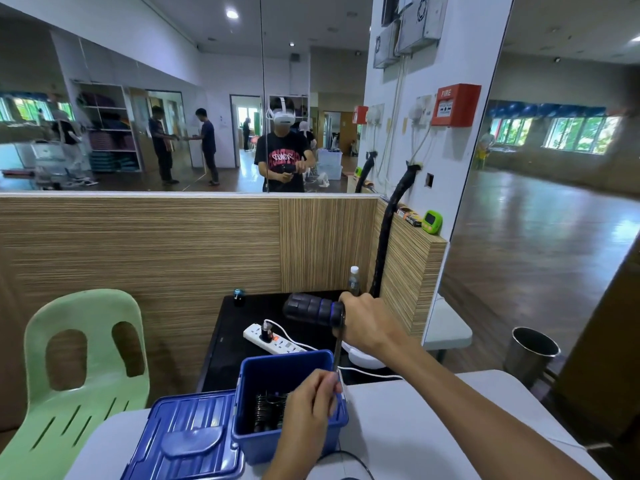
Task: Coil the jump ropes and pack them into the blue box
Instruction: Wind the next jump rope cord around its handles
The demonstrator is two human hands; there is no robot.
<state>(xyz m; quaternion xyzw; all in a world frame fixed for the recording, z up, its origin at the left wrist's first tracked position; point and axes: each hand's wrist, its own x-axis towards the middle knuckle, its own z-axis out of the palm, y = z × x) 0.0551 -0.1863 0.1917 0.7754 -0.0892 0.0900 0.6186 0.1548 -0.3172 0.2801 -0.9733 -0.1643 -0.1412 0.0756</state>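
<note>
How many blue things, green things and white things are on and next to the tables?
Blue: 2, the box and its lid.
Green: 2, the chair and the small timer on the ledge.
White: 1, the power strip.
Total: 5.

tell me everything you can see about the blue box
The blue box is a deep, rectangular plastic tub with a thick rolled rim, standing upright and open on the white table. Its ribbed blue lid lies flat beside it, against its side. Inside, at the bottom, sit dark coiled jump ropes. The left hand is over its front right part, pinching the cord of a jump rope; whether the hand touches the rim cannot be told.
</note>
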